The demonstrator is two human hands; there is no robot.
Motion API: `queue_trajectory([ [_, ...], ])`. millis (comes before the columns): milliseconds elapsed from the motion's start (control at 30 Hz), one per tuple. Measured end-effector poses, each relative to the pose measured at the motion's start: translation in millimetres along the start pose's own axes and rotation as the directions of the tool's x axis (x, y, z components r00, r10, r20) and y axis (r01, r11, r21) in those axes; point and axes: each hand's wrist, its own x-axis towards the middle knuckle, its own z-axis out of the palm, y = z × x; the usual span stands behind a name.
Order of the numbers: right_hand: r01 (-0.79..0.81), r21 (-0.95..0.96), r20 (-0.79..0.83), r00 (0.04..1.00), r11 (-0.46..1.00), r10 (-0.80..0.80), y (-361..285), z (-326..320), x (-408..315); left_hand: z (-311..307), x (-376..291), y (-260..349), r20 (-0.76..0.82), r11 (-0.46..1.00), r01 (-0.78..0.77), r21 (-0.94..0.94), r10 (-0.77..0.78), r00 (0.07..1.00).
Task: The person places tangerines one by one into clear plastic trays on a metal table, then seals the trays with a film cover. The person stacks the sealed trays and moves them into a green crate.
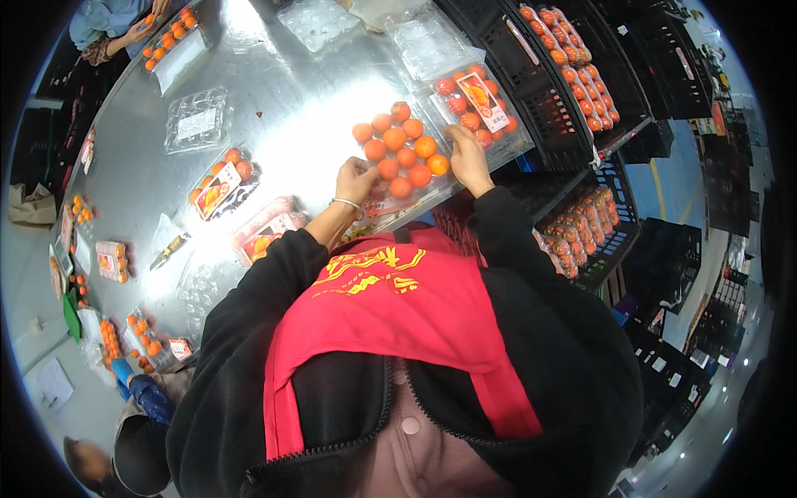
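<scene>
In front of me a clear plastic tray holds rows of round orange-red fruit [394, 139], which look like tomatoes or small persimmons. My left hand [357, 182], with a bracelet at the wrist, is at the tray's left side, its fingers bent by the nearest fruit. At the right edge of the tray is my right hand [467, 157], fingers curved along the rim. Whether either hand grips the tray or only touches it, I cannot tell. Just beyond my right hand lies a filled clear pack [476, 103] with a printed label on top.
Stacked empty clamshells [429, 46] stand at the metal table's [268, 99] far side. Labelled packs [221, 187] and a knife [168, 251] lie to the left. Black crates [529, 81] with packed fruit border the right. Co-workers' hands [138, 31] are at the upper left; another person [143, 429] is at the lower left.
</scene>
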Motion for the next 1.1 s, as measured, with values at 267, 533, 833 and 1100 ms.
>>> queue_trajectory([
  [267, -0.069, -0.054, -0.048, 0.997, 0.996, 0.066, -6.2, 8.3, -5.3, -16.7, 6.4, -9.0, -0.016, 0.995, -0.022, 0.100, 0.024, 1.000],
  [533, -0.488, -0.219, -0.345, 0.849, 0.845, 0.401, 20.8, -26.2, 29.4, -32.8, 12.6, -21.4, -0.019, 0.994, -0.092, 0.064, 0.094, 0.995],
  [833, -0.547, -0.013, 0.264, 0.805, 0.837, 0.531, 60.3, -43.8, 53.5, -90.1, 9.1, -12.3, -0.064, 0.979, -0.062, 0.194, 0.075, 0.995],
  [1100, -0.625, 0.619, 0.461, 0.780, 0.476, 0.424, 81.0, -55.9, 37.0, -108.6, 2.5, 4.7, -0.075, 0.952, -0.109, 0.286, 0.136, 0.988],
])
